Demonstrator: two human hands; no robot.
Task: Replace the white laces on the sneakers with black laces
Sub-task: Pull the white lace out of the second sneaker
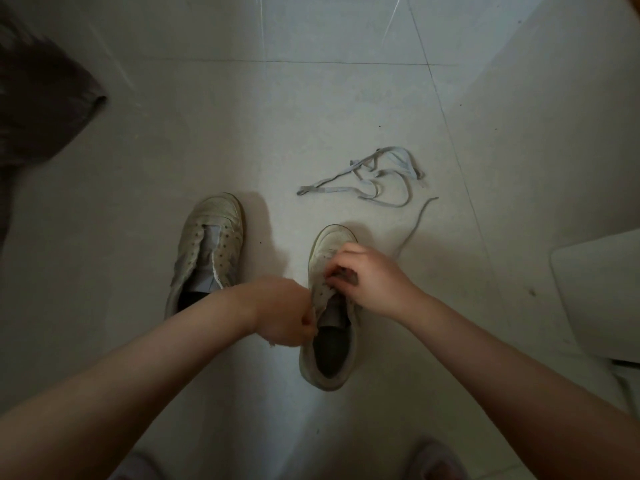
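Both bare forearms are reaching in from bottom of frame toward the worn white low-top sneaker on the right point(329, 341). No brand mark, label or writing is showing legibly on either shoe. Left hand point(284, 311) is curling its fingers tight at the shoe's left eyelet edge, w/ what they are pinching hidden. Right hand point(367, 275) is bending its fingers over the eyelet rows, pinching at something dark there; cannot tell what. Matching white sneaker on the left point(209, 251) is sitting apart, unlaced, tongue exposed. Loose tangle of pale flat laces point(377, 178) is lying on the floor beyond the right shoe; one more pale lace strand point(415, 223) is trailing out past the right hand. Surface is pale grey floor tile point(311, 98) w/ thin grout lines, dimly lit. White rounded fixture point(602, 292) is sitting at right edge.
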